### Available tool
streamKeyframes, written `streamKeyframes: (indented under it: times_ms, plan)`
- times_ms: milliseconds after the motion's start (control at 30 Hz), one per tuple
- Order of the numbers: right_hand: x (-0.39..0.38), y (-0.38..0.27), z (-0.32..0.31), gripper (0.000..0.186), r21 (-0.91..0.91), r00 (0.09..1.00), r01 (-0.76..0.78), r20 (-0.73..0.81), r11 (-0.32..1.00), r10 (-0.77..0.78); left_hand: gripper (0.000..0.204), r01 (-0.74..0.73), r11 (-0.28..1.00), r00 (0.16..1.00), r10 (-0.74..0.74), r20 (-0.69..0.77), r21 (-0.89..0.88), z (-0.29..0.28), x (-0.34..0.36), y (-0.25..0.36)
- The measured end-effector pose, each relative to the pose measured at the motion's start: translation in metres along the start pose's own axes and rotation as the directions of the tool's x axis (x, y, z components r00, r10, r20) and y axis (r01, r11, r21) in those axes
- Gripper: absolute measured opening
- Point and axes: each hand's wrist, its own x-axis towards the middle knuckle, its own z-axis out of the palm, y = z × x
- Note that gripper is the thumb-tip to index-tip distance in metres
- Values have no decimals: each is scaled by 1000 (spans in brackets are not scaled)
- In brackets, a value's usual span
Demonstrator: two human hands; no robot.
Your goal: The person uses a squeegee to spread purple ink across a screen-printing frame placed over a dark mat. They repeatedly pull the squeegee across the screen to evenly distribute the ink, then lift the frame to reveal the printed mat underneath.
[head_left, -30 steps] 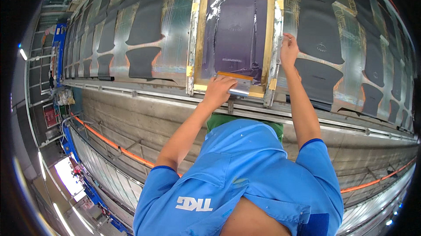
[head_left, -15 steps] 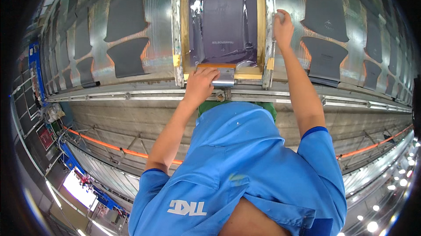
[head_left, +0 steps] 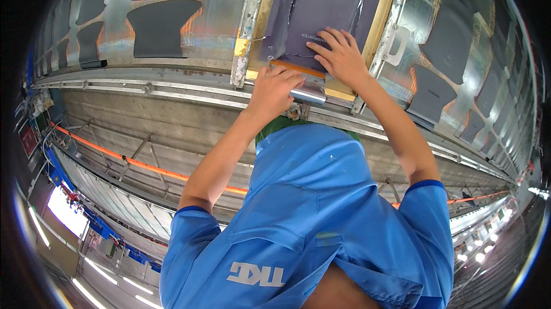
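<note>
In front of me lies a printing screen with a dark purple mesh [head_left: 330, 10], wet and shiny in places, inside a yellow-edged metal frame [head_left: 249, 28]. At its near end rests a squeegee [head_left: 311, 88] with a silver holder and an orange blade. My left hand [head_left: 274, 88] is closed over the left part of that squeegee. My right hand [head_left: 343, 63] has its fingers spread over the near part of the mesh, just beyond the blade; whether the fingertips press on it I cannot tell. A pale handle [head_left: 396, 45] sticks out on the frame's right side.
Dark grey cut panels [head_left: 163, 29] lie on the shiny metal table [head_left: 212, 33] to both sides of the screen. A metal rail [head_left: 115, 86] runs along the table's near edge, close to my body. Behind me stretches an orange line [head_left: 143, 163] along a metal structure.
My right hand has left the frame's right side handle and moved left onto the mesh, its fingers spreading. The left hand stays on the squeegee. The whole view has tilted.
</note>
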Motion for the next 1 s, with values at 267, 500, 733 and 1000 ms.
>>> streamKeyframes:
  times_ms: [267, 500, 733, 1000]
  plan:
    - [22, -2, 11, 38, -94, 992, 101, 89, 990, -93, 48, 7, 1000, 1000, -7, -17, -21, 2, -1, -2]
    - [21, 5, 6, 40, -97, 987, 111, 126, 989, -98, 49, -4, 999, 1000, 4, 17, -34, 0, 8, 1]
    - [19, 8, 2, 38, 13, 994, 75, 83, 997, -76, 51, -12, 999, 1000, 13, 16, -44, -3, 9, -3]
    - [-31, 33, -26, 37, -86, 990, 5, 141, 996, 7, 45, -17, 998, 1000, 17, -17, -59, 1, 10, -2]
